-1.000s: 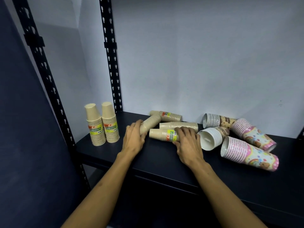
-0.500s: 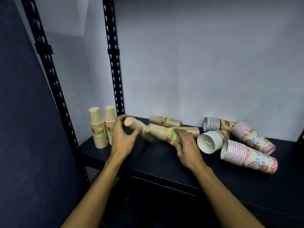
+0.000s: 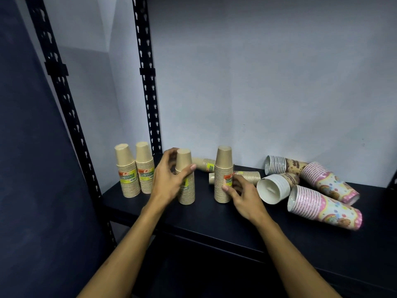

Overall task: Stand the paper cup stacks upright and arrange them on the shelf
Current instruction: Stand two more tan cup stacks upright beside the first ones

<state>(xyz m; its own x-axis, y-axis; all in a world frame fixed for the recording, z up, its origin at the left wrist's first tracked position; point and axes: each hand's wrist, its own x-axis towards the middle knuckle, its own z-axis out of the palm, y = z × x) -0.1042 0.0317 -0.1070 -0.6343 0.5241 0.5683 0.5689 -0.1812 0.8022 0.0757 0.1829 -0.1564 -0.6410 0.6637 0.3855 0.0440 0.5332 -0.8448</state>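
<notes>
My left hand (image 3: 166, 181) is gripping one tan stack (image 3: 185, 186) standing upright on the shelf (image 3: 214, 220) — fingers (image 3: 192, 167) curled round its upper part. My right hand (image 3: 241, 195) is holding a second upright stack (image 3: 223, 179) low down, thumb on its label. Two more tan stacks (image 3: 135, 171) are standing at the left end, touching each other. Behind, two tan stacks are lying on their sides; to the right, patterned stacks (image 3: 322, 203) are lying toppled together.
</notes>
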